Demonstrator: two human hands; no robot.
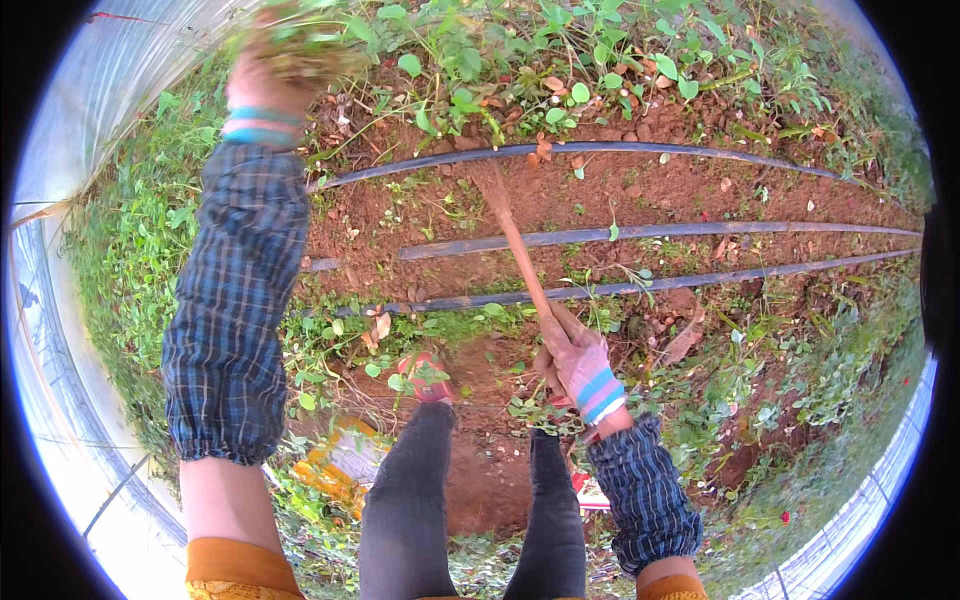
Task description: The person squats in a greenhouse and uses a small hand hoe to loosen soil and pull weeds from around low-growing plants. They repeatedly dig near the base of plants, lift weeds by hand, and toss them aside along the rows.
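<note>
My right hand (574,356), in a pale pink work glove with a striped cuff, grips the wooden handle (517,240) of a short hand tool, likely a hoe. The handle crosses the black drip lines, and its far end meets the red soil (645,184) near the farthest line; the tool's head is hard to make out. At the upper left, my left hand (274,75) is stretched out and blurred by motion. A blurred clump of weeds (315,56) appears in its grasp, and its fingers are mostly hidden.
Several black drip lines (660,231) run across the bed. Leafy green plants (465,60) grow thickly beyond them. A yellow and white bag (345,461) lies beside my left leg. Plastic greenhouse sheeting (52,300) rises at the left. My red shoe (427,379) stands on the soil.
</note>
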